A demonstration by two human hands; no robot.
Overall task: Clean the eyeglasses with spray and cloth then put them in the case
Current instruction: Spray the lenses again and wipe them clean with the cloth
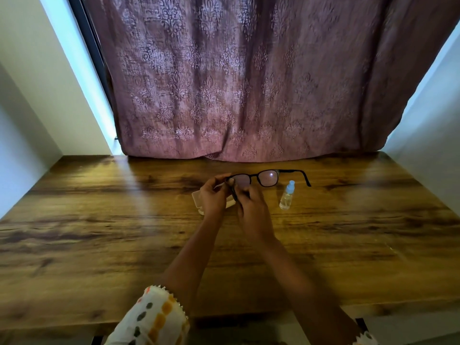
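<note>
Black-framed eyeglasses (268, 178) are held up above the wooden table (99, 232), one temple arm stretched out to the right. My left hand (213, 197) pinches the frame's left corner. My right hand (251, 210) grips the other temple arm just below the left lens. A small clear spray bottle (286, 196) with a light blue cap stands upright to the right of my hands. A pale case (198, 199) lies on the table behind my left hand, mostly hidden. No cloth shows.
A mauve patterned curtain (236, 83) hangs along the table's far edge. White walls (29, 100) close in on both sides. The table's near edge (224, 317) runs just above my sleeves.
</note>
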